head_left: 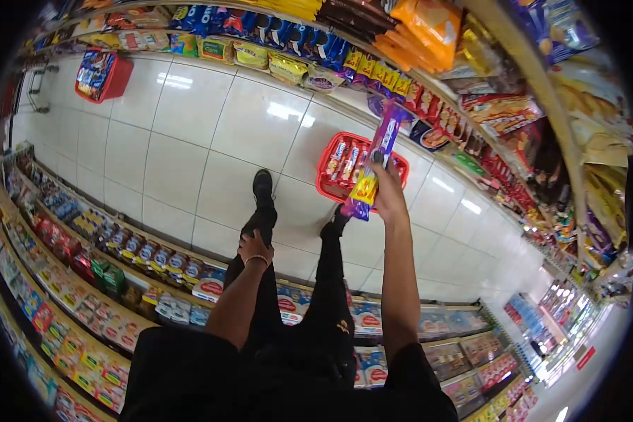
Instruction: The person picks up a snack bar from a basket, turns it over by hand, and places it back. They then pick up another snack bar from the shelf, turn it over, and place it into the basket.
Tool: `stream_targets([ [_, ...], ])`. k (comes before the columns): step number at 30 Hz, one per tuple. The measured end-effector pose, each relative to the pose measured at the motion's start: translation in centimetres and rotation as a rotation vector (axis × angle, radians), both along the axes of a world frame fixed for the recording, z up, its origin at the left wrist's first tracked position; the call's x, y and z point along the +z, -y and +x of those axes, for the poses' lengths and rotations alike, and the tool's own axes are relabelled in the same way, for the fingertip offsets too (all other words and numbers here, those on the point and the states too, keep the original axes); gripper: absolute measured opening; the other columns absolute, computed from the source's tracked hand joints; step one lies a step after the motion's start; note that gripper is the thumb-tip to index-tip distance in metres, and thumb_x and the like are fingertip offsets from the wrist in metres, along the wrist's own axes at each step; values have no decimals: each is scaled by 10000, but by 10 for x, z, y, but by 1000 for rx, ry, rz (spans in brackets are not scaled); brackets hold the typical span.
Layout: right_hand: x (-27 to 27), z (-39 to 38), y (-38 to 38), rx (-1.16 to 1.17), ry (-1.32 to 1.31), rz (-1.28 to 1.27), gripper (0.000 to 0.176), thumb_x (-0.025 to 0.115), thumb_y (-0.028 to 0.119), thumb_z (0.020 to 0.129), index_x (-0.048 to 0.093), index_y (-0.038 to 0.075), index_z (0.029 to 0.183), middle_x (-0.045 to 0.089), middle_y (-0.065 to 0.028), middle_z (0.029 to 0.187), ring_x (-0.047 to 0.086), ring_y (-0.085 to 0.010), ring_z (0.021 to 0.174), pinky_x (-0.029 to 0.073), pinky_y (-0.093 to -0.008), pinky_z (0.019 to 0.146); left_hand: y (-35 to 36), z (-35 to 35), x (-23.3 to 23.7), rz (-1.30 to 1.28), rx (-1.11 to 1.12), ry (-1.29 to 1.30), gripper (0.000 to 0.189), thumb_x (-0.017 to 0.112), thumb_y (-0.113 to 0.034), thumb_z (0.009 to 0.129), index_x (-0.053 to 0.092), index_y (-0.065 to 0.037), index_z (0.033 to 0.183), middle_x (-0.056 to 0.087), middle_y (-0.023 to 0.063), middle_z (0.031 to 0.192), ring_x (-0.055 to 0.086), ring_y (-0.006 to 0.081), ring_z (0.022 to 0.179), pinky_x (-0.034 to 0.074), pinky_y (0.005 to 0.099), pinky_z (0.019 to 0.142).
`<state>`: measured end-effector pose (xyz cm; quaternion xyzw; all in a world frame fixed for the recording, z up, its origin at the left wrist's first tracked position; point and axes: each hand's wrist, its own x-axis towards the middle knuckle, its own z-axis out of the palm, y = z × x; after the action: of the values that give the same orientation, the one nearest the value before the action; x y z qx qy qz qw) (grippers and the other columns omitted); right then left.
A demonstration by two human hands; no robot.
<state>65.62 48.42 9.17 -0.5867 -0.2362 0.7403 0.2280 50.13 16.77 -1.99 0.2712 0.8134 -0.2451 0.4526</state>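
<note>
My right hand [391, 188] is closed around a long purple and yellow snack packet [381, 151], which is held up over a red basket [319, 171]. Inside that basket lie several red and white packets [348, 160], partly hidden by the held packet. My left hand [255, 246] rests on my left leg near the knee, its fingers spread over the black trousers, with no item seen in it.
Shelves of packaged snacks [288, 68] curve along the top and right. Behind my legs, lower shelves [169, 264] hold jars and boxes. A second red basket [118, 79] with blue packets stands on the tiled floor [183, 105] at the upper left.
</note>
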Motion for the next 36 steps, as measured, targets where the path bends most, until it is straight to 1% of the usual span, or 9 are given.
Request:
stream_targets([
  [10,-67,-68,8,-173,-131,38,371,636,128,870,460,46,1185,607,-75,1039,606,-173,935,511,-306,774,19,-36,-16,102,-76,18,510,594,-325,834,480,-47,1245,507,222,1164,557,383,1069,515,466,868],
  [13,-91,-67,15,-69,-62,152,444,649,173,878,453,25,1247,609,-74,1090,567,-135,947,442,-265,846,15,-32,-19,132,-53,-30,458,617,-327,786,517,-18,1109,536,211,1088,576,379,1024,513,471,851],
  [16,-98,-63,4,46,122,274,458,652,209,884,472,7,1254,610,-71,1084,560,-129,946,439,-265,839,12,-31,-18,165,-32,-41,459,629,-312,780,526,-9,1109,537,207,1117,569,365,1018,519,445,848],
  [19,-93,-69,-40,-13,245,239,499,683,302,875,517,-10,1228,604,-64,1012,564,-140,905,465,-285,765,10,-33,-14,175,4,-33,443,640,-305,765,534,-6,1074,541,206,1109,569,359,1015,520,443,847],
  [22,-128,-72,-107,21,299,590,530,686,285,874,503,-58,1236,592,-82,1058,556,-157,947,439,-288,831,20,-31,-21,207,18,-51,436,649,-305,753,543,-7,1054,545,202,1090,570,351,1016,523,441,846],
  [27,-141,-115,-176,-25,533,703,454,692,232,846,564,-29,1194,646,-91,917,587,-165,832,459,-285,767,20,-27,-20,217,18,-66,422,651,-300,744,549,-6,1030,548,189,1072,575,342,1008,530,442,838],
  [30,-176,-118,-204,-4,684,755,415,690,251,823,609,17,1156,683,-137,890,647,-241,807,494,-336,760,23,-25,-19,206,34,-63,420,648,-301,739,549,-7,1024,548,182,1060,576,341,1008,534,440,831],
  [33,-183,-117,-217,210,1025,997,373,665,302,803,655,69,1094,674,-218,952,637,-396,928,502,-435,824,27,-26,-23,214,19,-76,419,642,-309,736,549,-9,1015,546,177,1039,576,340,1006,535,439,827],
  [36,-188,-119,-222,147,893,1133,358,667,309,806,665,82,1083,679,-205,925,644,-384,903,494,-429,830,29,-24,-23,227,-3,-91,427,631,-320,736,549,-9,1016,545,175,1026,575,343,1002,534,436,828],
])
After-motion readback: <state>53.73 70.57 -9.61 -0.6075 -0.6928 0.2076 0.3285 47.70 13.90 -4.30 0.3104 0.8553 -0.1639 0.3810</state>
